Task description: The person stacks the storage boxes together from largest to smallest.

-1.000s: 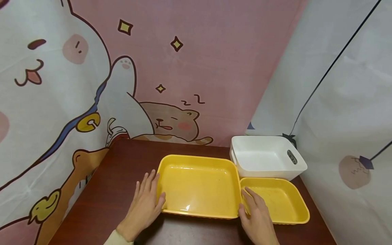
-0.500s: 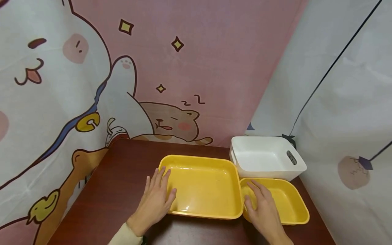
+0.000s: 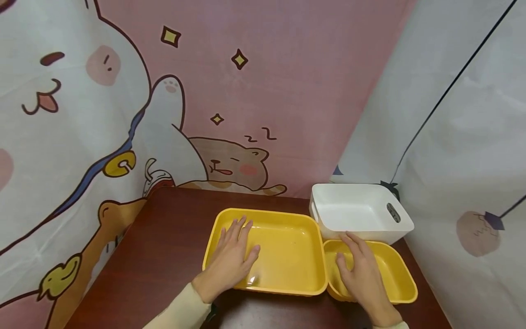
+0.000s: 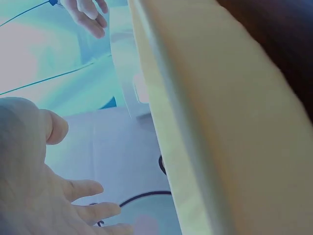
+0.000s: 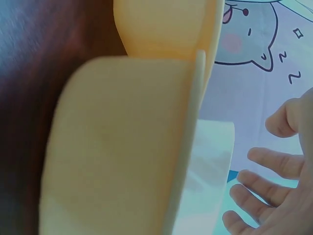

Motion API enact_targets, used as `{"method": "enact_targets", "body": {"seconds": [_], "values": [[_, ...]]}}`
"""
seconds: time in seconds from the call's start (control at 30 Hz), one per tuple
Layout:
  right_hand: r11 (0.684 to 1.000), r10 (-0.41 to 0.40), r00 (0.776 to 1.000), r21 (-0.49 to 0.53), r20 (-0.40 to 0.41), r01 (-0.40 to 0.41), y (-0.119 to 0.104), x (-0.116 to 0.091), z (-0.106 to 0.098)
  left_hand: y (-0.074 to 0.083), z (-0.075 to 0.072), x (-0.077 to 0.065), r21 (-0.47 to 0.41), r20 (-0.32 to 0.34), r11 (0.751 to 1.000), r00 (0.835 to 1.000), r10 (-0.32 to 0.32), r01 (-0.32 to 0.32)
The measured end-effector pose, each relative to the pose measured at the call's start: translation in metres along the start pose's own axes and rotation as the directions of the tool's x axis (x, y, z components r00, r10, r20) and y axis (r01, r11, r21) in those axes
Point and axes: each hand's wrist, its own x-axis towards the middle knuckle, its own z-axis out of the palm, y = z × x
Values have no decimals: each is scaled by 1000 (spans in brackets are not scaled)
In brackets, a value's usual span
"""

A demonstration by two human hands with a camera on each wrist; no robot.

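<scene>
My left hand (image 3: pixel 230 256) hovers over the left part of the large yellow tray (image 3: pixel 287 256), palm down with fingers spread, holding nothing. In the left wrist view the left hand (image 4: pixel 44 181) shows above the tray's rim (image 4: pixel 181 117). My right hand (image 3: pixel 361 269) is over the smaller yellow tray (image 3: pixel 396 274), fingers loosely bent and nothing held. From the right wrist view, the right hand (image 5: pixel 279 181) appears apart from the small tray's wall (image 5: pixel 122 142). Neither tray has anything in it.
A white bin (image 3: pixel 357 208) with handle slots stands behind the small tray. All three containers sit close together on the dark brown table (image 3: pixel 164 242). Printed cloth walls (image 3: pixel 296 91) rise at the back, left and right.
Both hands have moved right and slightly up in the head view. The left went from the large tray's left edge to over it, the right from between the trays to over the small one.
</scene>
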Motion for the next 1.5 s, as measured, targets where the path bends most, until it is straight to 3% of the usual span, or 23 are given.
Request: {"method": "enact_targets", "body": {"seconds": [0.33, 0.73, 1.17, 1.37, 1.5], "values": [[999, 43, 999, -6, -1, -43, 17, 16, -16, 28, 4, 24, -81, 15, 995, 999, 52, -51], [999, 35, 997, 18, -73, -33, 45, 32, -27, 60, 11, 52, -193, 74, 981, 996, 53, -37], [994, 94, 990, -57, 103, -89, 70, 65, -47, 83, 22, 95, -249, 143, 968, 988, 55, -18], [987, 145, 970, -99, 196, -127, 79, 87, -57, 93, 28, 116, -243, 176, 970, 983, 47, -3], [981, 180, 944, -124, 276, -151, 89, 99, -62, 100, 34, 127, -250, 211, 968, 977, 19, 35]]}}
